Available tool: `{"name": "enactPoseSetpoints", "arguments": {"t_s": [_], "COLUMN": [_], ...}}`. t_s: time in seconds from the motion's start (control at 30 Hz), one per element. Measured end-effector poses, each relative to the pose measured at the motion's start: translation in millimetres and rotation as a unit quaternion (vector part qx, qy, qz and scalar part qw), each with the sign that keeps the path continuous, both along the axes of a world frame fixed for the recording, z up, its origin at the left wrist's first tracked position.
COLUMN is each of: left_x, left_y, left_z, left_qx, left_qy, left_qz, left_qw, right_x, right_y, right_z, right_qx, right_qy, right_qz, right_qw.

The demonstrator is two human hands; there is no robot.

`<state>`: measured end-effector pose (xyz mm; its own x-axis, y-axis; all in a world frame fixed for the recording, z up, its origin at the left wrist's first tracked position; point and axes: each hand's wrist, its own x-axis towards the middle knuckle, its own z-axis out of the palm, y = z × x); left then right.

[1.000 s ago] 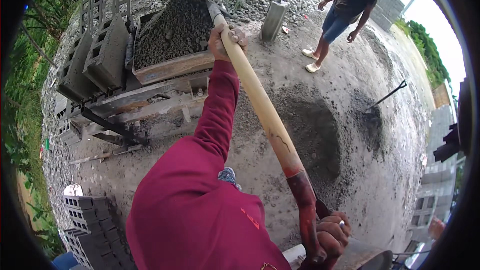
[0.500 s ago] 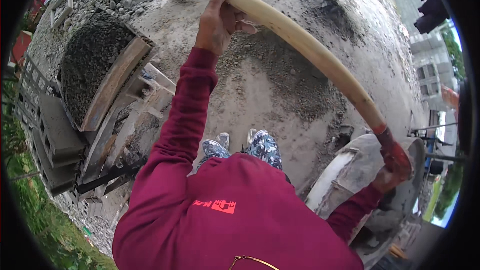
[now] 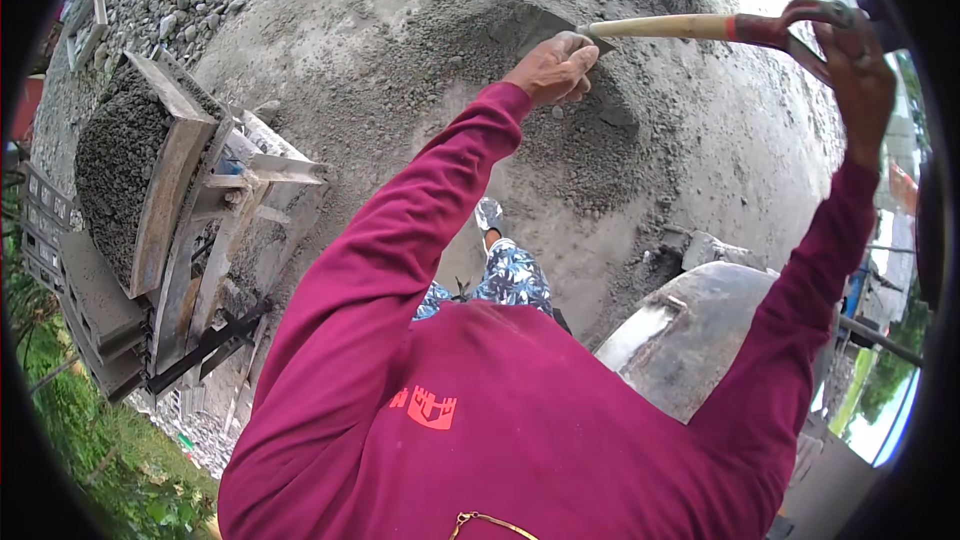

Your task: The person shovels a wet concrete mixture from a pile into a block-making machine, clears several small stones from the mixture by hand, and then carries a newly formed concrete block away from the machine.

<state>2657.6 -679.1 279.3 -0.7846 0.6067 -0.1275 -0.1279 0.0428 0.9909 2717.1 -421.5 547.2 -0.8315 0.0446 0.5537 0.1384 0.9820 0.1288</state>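
Observation:
A shovel (image 3: 680,28) with a pale wooden shaft and a red handle lies across the upper right. My right hand (image 3: 858,65) is closed round its red grip, raised at the far right. Low on the shaft, close to the blade, my left hand (image 3: 556,68) is wrapped round it. The grey blade (image 3: 535,32) rests at a pile of grey gravel mix (image 3: 590,120) on the ground and is partly hidden behind my left hand.
On my left, a wooden-framed box (image 3: 165,210) holds dark gravel, with grey hollow blocks (image 3: 100,290) beside it. A large rusty metal drum (image 3: 700,325) stands close on my right. Loose stones (image 3: 190,0) lie at the far left.
The shovel has swung down and over to the right, its blade now at the gravel pile. My right hand has risen from beside the drum; my left has moved right and lower.

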Motion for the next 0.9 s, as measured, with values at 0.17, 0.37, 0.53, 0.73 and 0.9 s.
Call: {"name": "enactPoseSetpoints", "arguments": {"t_s": [0.17, 0.37, 0.53, 0.73, 0.9], "left_x": [157.8, 520.9, 676.1, 768.9, 993.8], "left_y": [-153.4, -419.0, -448.3, -431.0, -382.2], "left_z": [-223.7, -264.0, -240.0, -269.1, -357.0], "left_qx": [-0.283, -0.496, -0.258, -0.110, -0.097], "left_qy": [-0.217, -0.474, -0.457, -0.470, -0.528], "left_qz": [0.210, 0.384, 0.744, 0.690, 0.764], "left_qw": [0.910, 0.618, 0.413, 0.540, 0.359], "right_x": [-139.3, -111.5, 8.7, 295.7, 479.8], "right_y": [64.3, 62.1, -126.5, -475.5, -737.5], "right_z": [-204.5, -207.7, -314.8, -477.4, -392.9], "right_qx": [-0.116, 0.088, -0.155, -0.188, -0.132], "right_qy": [-0.106, -0.176, -0.089, -0.614, -0.702], "right_qz": [-0.108, -0.135, 0.014, 0.405, 0.582], "right_qw": [0.982, 0.971, 0.984, 0.650, 0.388]}}
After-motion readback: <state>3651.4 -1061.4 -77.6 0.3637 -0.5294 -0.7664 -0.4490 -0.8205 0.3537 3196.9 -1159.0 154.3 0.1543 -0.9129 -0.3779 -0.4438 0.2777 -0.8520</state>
